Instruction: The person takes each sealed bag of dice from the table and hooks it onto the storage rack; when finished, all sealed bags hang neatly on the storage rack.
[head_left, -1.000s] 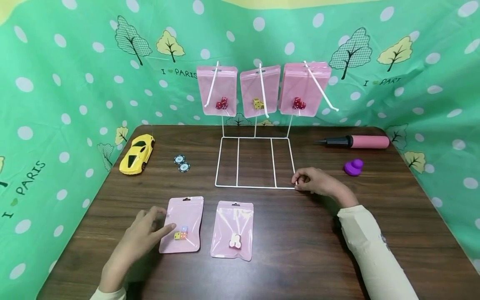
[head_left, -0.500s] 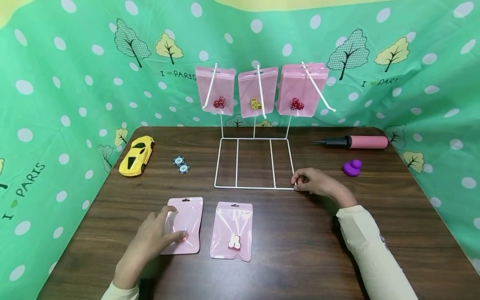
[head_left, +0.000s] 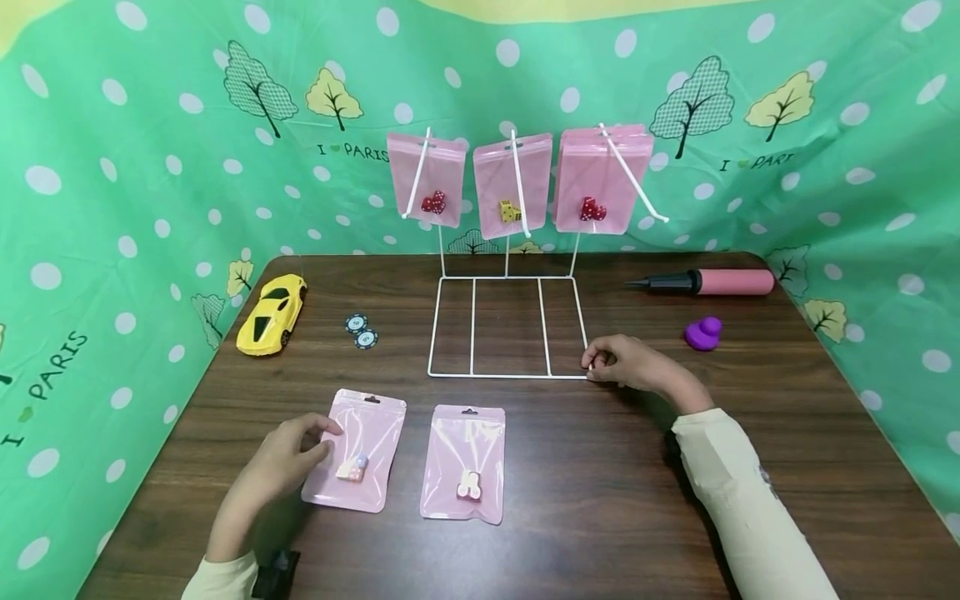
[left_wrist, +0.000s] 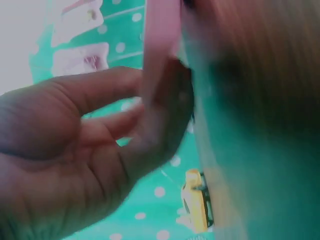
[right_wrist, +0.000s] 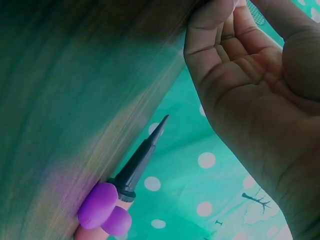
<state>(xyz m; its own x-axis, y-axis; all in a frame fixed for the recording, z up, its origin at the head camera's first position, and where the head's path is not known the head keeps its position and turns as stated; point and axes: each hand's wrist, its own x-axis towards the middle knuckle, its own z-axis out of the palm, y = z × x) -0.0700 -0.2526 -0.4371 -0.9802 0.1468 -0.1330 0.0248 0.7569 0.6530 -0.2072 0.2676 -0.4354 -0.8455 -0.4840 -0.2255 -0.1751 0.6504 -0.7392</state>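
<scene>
My left hand [head_left: 279,460] pinches the left edge of a pink zip bag [head_left: 378,442] that holds a few small dice; the bag lies slightly turned, close over the table. In the left wrist view the thumb and fingers lie on either side of the pink bag [left_wrist: 161,40]. A second pink bag [head_left: 453,467], with pale pieces inside, lies flat to its right. My right hand [head_left: 637,364] holds the front right corner of a white wire display rack [head_left: 510,377] with thumb and fingertips. Pink bags [head_left: 431,171] with red or yellow dice hang from the rack's three hooks.
A yellow toy car [head_left: 272,317] and two poker chips [head_left: 366,338] are on the left of the wooden table [head_left: 600,500]. At right lie a purple rubber duck [head_left: 703,335] and a pink and black hand pump [head_left: 731,282]. A green polka-dot cloth [head_left: 187,167] surrounds the table.
The left hand reached over the left bag, then drew back left, gripping its edge. That bag has shifted a little left and turned. The right hand stays on the rack's corner.
</scene>
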